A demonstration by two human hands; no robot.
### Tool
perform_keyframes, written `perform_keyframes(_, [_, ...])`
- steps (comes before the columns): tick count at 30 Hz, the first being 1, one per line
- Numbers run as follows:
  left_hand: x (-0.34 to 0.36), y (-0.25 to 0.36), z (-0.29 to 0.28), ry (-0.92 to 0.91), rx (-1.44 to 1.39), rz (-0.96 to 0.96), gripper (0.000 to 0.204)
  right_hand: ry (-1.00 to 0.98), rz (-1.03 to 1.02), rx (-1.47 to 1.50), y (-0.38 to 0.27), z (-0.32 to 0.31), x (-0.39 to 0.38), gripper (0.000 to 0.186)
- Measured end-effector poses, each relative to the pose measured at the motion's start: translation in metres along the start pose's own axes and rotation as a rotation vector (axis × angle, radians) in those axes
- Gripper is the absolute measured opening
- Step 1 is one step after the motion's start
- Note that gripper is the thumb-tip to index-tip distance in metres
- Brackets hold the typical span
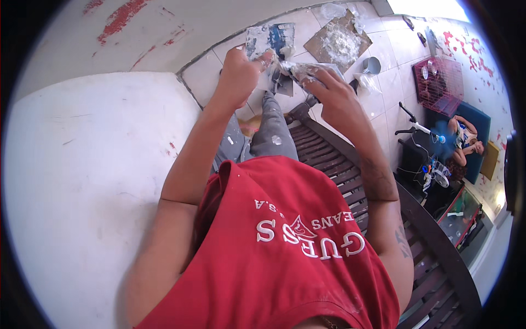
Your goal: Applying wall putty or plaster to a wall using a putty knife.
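Note:
My left hand (241, 74) is raised ahead of me, fingers curled and the thumb smeared white, closed on a flat plate (280, 35) coated with white and blue-grey paste. My right hand (329, 88) grips a wide, paste-smeared scraper (309, 68); its fingers lie across the scraper's back. The two tools come close together between my hands, and I cannot tell whether they touch. Beyond them on the floor lies a brown board (323, 46) bearing a heap of white paste (341, 45).
A dark slatted wooden bench (323, 148) runs beneath me. The patched white wall (93, 164) is close on my left. To the right are a grey cup (371, 66), a red wire cage (438, 82), a fan (440, 174) and a person on a blue seat (466, 137).

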State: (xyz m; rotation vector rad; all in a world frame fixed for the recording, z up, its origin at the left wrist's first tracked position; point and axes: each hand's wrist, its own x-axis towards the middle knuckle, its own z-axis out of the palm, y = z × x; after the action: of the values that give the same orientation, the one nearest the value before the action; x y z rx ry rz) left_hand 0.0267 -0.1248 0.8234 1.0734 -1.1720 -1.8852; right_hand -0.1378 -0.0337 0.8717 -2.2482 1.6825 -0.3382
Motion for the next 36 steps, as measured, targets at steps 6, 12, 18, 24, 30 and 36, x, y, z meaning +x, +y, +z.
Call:
perform_keyframes(6, [0.018, -0.034, -0.022, 0.119, 0.071, -0.011, 0.012, -0.136, -0.001, 0.158, -0.003, 0.002, -0.003, 0.044])
perform_keyframes(12, [0.042, -0.131, -0.080, 0.214, 0.051, -0.077, 0.030, 0.037, 0.145, 1.102, 0.029, 0.020, 0.008, 0.050])
perform_keyframes(18, [0.031, -0.280, -0.142, -0.007, 0.740, -0.340, 0.060, 0.307, 0.678, 1.284, 0.057, 0.170, 0.061, 0.061])
perform_keyframes(24, [0.021, -0.338, -0.181, 0.061, 0.623, -0.280, 0.052, 0.112, 0.603, 1.174, 0.032, 0.439, 0.191, 0.033])
perform_keyframes(30, [0.015, -0.328, -0.155, -0.057, 1.027, -0.328, 0.048, 0.450, 0.794, 1.624, 0.003, 0.551, 0.275, 0.044])
perform_keyframes(36, [0.045, -0.325, -0.139, 0.054, 0.743, -0.440, 0.045, 0.779, 1.307, 2.140, -0.014, 0.586, 0.341, 0.043])
